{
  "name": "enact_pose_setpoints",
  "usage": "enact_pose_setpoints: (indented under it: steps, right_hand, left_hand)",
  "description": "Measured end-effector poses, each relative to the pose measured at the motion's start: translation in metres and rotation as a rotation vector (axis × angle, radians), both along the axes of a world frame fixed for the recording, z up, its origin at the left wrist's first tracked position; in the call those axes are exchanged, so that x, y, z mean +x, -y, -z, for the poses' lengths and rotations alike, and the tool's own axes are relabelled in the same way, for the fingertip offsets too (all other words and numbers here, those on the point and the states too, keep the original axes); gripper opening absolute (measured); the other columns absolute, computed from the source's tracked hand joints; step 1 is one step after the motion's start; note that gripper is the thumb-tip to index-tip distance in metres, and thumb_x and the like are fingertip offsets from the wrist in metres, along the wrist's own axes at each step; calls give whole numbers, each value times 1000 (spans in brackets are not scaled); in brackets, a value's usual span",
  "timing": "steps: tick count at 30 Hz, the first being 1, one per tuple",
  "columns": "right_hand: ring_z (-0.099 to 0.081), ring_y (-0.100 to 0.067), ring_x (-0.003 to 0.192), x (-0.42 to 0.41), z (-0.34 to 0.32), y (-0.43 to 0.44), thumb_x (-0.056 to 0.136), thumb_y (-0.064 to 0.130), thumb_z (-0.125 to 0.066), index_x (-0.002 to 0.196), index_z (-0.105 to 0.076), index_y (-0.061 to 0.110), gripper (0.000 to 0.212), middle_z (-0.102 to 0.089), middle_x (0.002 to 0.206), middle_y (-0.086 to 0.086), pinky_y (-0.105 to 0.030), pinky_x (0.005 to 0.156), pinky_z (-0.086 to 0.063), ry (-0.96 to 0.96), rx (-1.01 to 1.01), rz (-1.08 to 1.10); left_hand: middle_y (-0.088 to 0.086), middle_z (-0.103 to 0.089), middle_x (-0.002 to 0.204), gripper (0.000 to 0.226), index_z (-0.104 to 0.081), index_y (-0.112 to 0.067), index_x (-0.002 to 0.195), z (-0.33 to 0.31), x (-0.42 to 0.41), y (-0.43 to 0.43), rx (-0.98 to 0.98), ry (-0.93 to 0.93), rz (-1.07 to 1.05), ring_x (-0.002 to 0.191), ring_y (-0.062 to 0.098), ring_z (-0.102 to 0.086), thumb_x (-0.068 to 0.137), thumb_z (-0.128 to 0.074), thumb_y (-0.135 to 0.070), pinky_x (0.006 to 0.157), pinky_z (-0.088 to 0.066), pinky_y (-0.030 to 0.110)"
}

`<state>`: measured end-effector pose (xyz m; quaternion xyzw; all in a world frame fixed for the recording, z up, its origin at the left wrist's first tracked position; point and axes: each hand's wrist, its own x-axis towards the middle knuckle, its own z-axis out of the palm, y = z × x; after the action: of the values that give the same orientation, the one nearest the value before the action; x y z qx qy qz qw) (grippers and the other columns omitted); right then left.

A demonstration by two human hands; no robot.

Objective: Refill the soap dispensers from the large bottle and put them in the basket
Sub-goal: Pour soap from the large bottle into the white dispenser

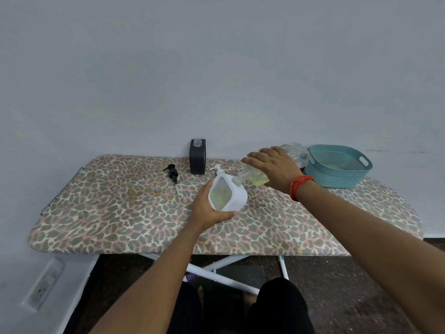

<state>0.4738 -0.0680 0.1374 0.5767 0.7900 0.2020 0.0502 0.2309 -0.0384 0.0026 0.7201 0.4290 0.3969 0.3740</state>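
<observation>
Now, surface: ironing board [120, 213] with leopard-print cover, against a plain grey wall.
Left hand [207, 208]: my fingers wrap the white square dispenser [228, 194], tilted, open.
Right hand [272, 167]: clasps the clear large bottle [293, 153] lying sideways, neck at the dispenser's rim; yellowish soap inside.
Back: dark dispenser [197, 156], uncapped, upright.
Loose pumps: black pump [173, 175]; possibly a white pump [218, 168].
Basket [337, 174]: teal, perforated plastic, far right.

Left hand [209, 208] wraps white dispenser [227, 195] on board [120, 213]. Right hand [272, 166] grips large bottle [255, 174], tilted, neck at dispenser's right edge. Basket [337, 175] right of right hand. Dark dispenser [197, 156] behind left hand, loose pump [173, 175] to its left.
</observation>
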Motion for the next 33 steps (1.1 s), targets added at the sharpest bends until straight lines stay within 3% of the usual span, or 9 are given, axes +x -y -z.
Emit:
enact_pose_setpoints:
  steps: [11, 33]
  right_hand:
    - [-54, -33, 128, 1, -1, 0, 63, 37, -94, 148, -42, 31, 100, -55, 144, 0, -54, 108, -40, 4, 1, -6]
    - [-55, -33, 127, 0, 5, -2, 65, 32, -93, 147, -39, 33, 98, -55, 144, 1, -54, 108, -41, 13, 38, 8]
  left_hand:
    - [-14, -56, 135, 104, -48, -32, 144, -3, 0, 3, -6, 21, 3, 122, 7, -54, 54, -99, -40, 96, -48, 32]
    - [-11, -55, 134, 104, -47, -33, 142, -3, 0, 5, -29, 37, -4, 120, 8, -55, 52, -99, -42, 97, -49, 34]
